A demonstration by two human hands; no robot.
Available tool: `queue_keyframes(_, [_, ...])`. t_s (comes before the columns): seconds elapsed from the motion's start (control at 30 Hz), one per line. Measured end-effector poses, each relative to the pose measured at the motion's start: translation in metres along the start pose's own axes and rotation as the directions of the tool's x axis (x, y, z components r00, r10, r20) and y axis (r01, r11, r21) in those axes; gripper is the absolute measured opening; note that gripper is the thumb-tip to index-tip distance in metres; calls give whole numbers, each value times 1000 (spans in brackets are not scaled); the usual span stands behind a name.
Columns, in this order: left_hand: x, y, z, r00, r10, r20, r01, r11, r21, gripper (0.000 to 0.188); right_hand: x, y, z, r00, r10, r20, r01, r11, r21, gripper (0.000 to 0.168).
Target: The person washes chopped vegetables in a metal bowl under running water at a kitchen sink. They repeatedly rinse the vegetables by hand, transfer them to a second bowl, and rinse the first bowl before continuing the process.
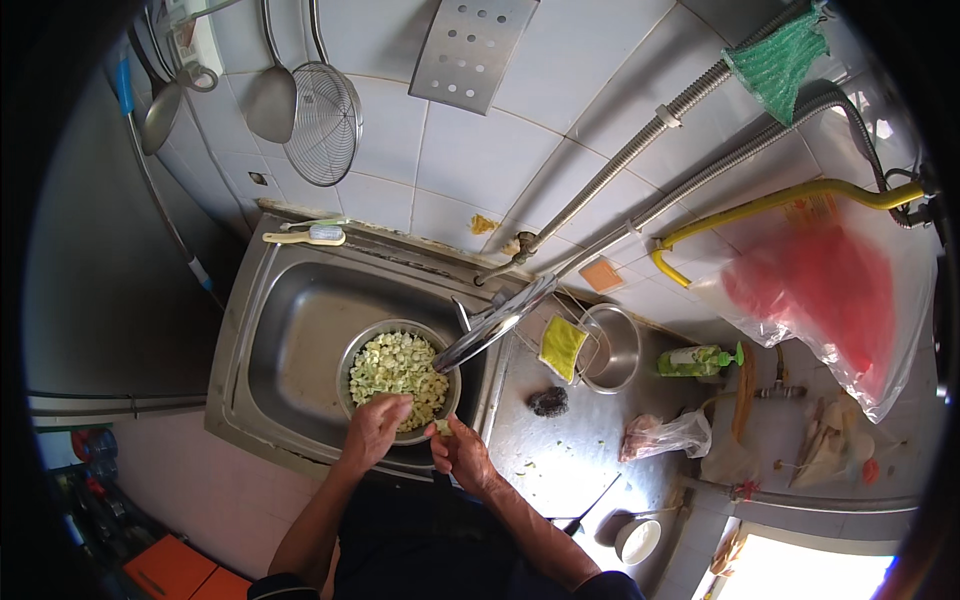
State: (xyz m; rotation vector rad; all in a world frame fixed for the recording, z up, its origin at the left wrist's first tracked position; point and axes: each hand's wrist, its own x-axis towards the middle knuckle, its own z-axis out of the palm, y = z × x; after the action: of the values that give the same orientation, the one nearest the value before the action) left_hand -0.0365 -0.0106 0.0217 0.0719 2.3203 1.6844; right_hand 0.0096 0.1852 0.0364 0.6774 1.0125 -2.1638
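Observation:
A round metal bowl [346, 360] stands in the right part of the stainless steel sink [300, 315]. Small pale green and cream vegetable pieces [397, 367], which look like cauliflower florets, fill it. Over the bowl's near left side is my left hand [377, 426], fingers bent together; whether they hold anything is hidden. My right hand [463, 454] is at the near right rim, with a pale green vegetable piece [443, 427] pinched between thumb and fingers. The chrome faucet [495, 322] reaches over the bowl's right side, its end above the pieces.
Right of the sink, the metal counter holds a steel pot [626, 349], yellow sponge [562, 347], dark scouring pad [549, 402], green pump bottle [690, 361], bagged meat [646, 437] and white bowl [638, 541]. A brush [307, 236] lies on the back rim. A wire strainer [324, 124] hangs above.

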Motion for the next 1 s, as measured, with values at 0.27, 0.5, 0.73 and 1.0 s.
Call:
queue_keyframes(0.27, [-23,5,22,988,125,86,-129,991,38,24,3,11,-1,990,111,83,-97,984,-151,67])
queue_keyframes(0.5, [-63,-38,-8,899,-319,-299,154,871,-467,26,-3,26,-23,993,-65,-101,17,909,-416,64])
queue_keyframes(0.73, [-153,-82,-113,251,-289,-924,57,957,-284,23,-24,49,-75,949,-190,-250,123,958,-260,34])
queue_keyframes(1.0, [-231,-246,-209,149,-592,-792,174,804,-569,55,-49,57,-117,840,-354,-411,296,934,-199,34])
